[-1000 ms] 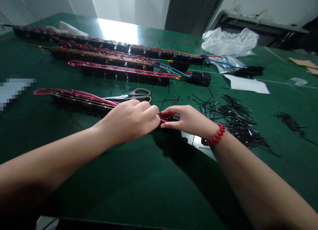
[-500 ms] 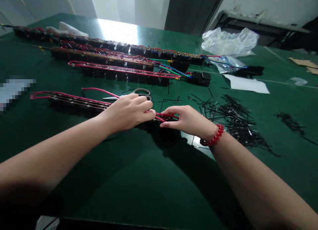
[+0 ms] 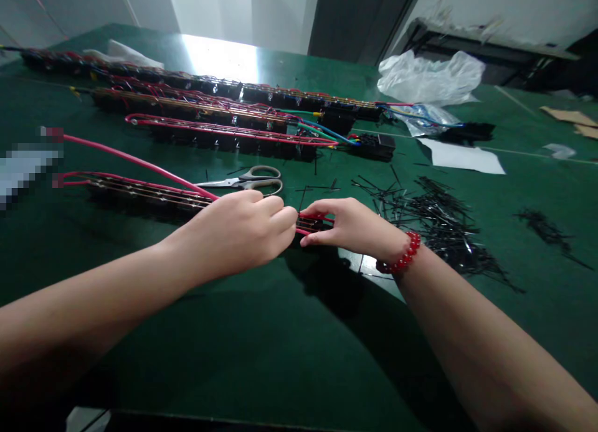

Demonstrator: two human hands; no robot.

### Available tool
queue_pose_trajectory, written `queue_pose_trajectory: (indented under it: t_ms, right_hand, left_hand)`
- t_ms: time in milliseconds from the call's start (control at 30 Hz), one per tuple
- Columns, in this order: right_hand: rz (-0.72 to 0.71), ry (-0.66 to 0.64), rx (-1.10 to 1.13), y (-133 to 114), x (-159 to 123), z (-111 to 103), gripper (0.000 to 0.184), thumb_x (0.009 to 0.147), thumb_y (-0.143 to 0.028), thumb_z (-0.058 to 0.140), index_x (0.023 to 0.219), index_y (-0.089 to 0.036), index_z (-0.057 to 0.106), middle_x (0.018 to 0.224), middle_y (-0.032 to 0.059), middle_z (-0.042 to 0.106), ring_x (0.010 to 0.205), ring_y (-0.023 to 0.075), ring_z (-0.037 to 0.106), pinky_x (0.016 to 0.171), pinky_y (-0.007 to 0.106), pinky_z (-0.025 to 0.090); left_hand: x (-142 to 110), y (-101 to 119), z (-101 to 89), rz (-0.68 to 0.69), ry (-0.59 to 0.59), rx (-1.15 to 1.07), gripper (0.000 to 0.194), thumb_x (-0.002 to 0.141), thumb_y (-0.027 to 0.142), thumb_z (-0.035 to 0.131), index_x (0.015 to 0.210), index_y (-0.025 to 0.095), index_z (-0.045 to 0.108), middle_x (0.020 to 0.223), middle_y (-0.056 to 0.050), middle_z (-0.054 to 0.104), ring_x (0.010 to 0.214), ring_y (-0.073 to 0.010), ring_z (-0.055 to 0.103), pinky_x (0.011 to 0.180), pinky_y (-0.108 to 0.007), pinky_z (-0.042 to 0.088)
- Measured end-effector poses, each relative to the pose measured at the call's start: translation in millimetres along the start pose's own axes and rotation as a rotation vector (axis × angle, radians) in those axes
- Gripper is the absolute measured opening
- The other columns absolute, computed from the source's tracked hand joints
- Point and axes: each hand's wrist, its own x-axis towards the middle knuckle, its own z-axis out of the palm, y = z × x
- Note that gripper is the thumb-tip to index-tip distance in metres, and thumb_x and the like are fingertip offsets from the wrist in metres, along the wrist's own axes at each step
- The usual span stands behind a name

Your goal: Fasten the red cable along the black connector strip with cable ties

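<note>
Before me lies a long, narrow black assembly [image 3: 140, 192] with thin metal rods and red wires along its top. My left hand [image 3: 250, 226] is closed on a red wire [image 3: 133, 161], whose free part rises past the wrist toward the upper left. Its fingertips are hidden behind the knuckles. At the assembly's right end, my right hand [image 3: 348, 225], with a red bead bracelet at the wrist, grips the assembly and its red wires between thumb and fingers. Scissors [image 3: 255, 180] with grey handles lie just beyond my left hand.
A pile of black cable ties [image 3: 443, 226] is at the right, with a smaller bunch [image 3: 546, 230] farther out. Several similar wired assemblies [image 3: 224, 133] stretch across the green table behind. A clear plastic bag [image 3: 430, 77] and white paper [image 3: 462, 157] lie at the back right.
My left hand has come slightly nearer and turned over, knuckles up. The red wire's free end has swung out to the upper left. My right hand has stayed in place.
</note>
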Motion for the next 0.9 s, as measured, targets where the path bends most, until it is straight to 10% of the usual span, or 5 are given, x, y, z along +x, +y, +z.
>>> queue_pose_trajectory:
  t_ms: [267, 667, 900]
  right_hand:
    - [0.018, 0.023, -0.046, -3, 0, 2, 0.036, 0.072, -0.041, 0.081, 0.101, -0.022, 0.071, 0.098, 0.0016, 0.076, 0.088, 0.0198, 0.069, 0.074, 0.029, 0.049]
    - [0.011, 0.057, -0.08, -4, -1, 4, 0.033, 0.075, -0.041, 0.079, 0.1, -0.022, 0.072, 0.095, 0.0027, 0.076, 0.086, 0.0201, 0.068, 0.073, 0.029, 0.049]
    - [-0.002, 0.07, -0.083, -2, 0, 7, 0.026, 0.078, -0.041, 0.077, 0.093, -0.02, 0.072, 0.09, 0.0021, 0.074, 0.08, 0.0181, 0.066, 0.067, 0.027, 0.046]
  left_hand:
    - [-2, 4, 7.2, -0.214, -0.3, -0.18, 0.016, 0.079, 0.007, 0.057, 0.085, 0.019, 0.066, 0.07, -0.004, 0.066, 0.052, -0.0212, 0.065, 0.04, -0.027, 0.027]
    - [-6, 0, 16.2, -0.394, -0.332, -0.144, 0.029, 0.096, 0.038, 0.051, 0.08, 0.018, 0.067, 0.069, -0.005, 0.069, 0.054, -0.023, 0.066, 0.044, -0.027, 0.031]
    - [4, -1, 26.0, -0.332, -0.128, -0.253, 0.036, 0.096, 0.047, 0.05, 0.107, 0.016, 0.062, 0.106, -0.011, 0.068, 0.098, -0.0287, 0.065, 0.079, -0.038, 0.05]
